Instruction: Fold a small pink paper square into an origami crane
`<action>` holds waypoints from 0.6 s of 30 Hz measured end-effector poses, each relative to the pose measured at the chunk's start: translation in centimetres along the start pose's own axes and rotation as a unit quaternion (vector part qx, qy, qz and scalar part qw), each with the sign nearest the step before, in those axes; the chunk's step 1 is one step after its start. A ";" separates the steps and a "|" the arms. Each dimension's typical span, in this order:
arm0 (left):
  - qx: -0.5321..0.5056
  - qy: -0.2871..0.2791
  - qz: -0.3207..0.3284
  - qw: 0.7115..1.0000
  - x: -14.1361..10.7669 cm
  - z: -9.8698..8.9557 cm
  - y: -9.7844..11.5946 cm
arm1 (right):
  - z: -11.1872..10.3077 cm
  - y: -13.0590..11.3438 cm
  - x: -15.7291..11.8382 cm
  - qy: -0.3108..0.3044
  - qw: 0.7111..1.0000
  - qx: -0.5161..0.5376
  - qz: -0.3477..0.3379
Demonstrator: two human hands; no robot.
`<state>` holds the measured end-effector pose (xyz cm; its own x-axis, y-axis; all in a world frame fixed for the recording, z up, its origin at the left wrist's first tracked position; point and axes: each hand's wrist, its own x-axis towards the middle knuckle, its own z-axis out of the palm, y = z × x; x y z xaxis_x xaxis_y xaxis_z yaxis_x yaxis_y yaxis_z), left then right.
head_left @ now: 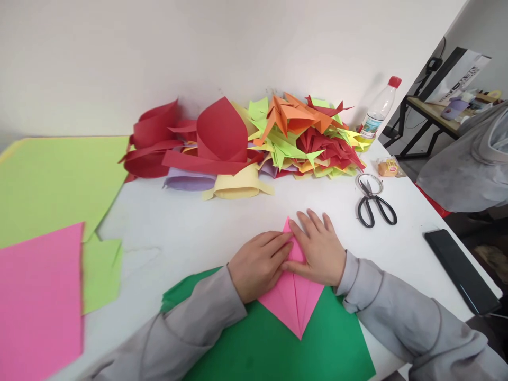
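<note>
A sheet of pink paper (300, 307), folded into a kite shape with a crease down its middle, lies with one point toward me and another away. My left hand (260, 264) is closed on its left side, the fingers together and pressing at the centre line. Flat on the paper's upper right side rests my right hand (319, 246), its fingers spread. Both hands meet near the middle and cover much of the upper part. Beneath the pink piece is a large green sheet (270, 344).
Along the wall lie folded paper shapes (293, 132) and red paper hats (222, 132). Black-handled scissors (371, 198) overlap a tape roll (377, 177). A bottle (377, 114), wrapped snack (388, 168) and phone (462, 270) are at right; pink (39, 301) and lime sheets (59, 185) at left.
</note>
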<state>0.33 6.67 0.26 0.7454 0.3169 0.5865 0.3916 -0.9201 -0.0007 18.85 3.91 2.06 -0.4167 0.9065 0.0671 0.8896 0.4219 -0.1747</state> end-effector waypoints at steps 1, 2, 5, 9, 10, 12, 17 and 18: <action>0.002 -0.001 0.000 1.000 0.0 0.0 0.0 | 0.0 0.0 0.0 0.001 1.000 -0.003 0.000; 0.005 0.000 -0.001 1.000 0.0 0.0 0.1 | 0.0 0.0 0.0 0.002 1.000 -0.007 -0.001; 0.006 0.001 -0.005 1.000 0.0 0.0 0.1 | 0.0 -0.1 0.1 0.006 1.000 -0.024 -0.001; -0.004 0.001 -0.011 1.000 0.1 0.0 0.1 | -0.2 0.0 0.4 0.001 0.999 -0.039 -0.009; -0.005 0.002 -0.013 1.000 0.1 0.0 0.1 | -0.2 0.0 0.5 -0.002 0.999 -0.039 -0.010; -0.006 0.004 -0.018 1.000 0.2 0.1 0.2 | -0.3 0.1 0.6 -0.008 0.999 -0.034 -0.007; -0.014 0.003 -0.026 1.000 0.5 0.0 0.2 | -0.5 0.5 1.1 -0.019 0.999 -0.026 0.001; -0.015 0.002 -0.026 1.000 0.5 -0.1 0.2 | -0.5 0.6 1.3 -0.020 0.999 -0.026 0.002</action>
<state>0.72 6.61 0.59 0.7222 0.3635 0.5885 0.4136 -0.9089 0.0539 18.94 5.32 2.55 -0.4189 0.9076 0.0269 0.8995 0.4189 -0.1241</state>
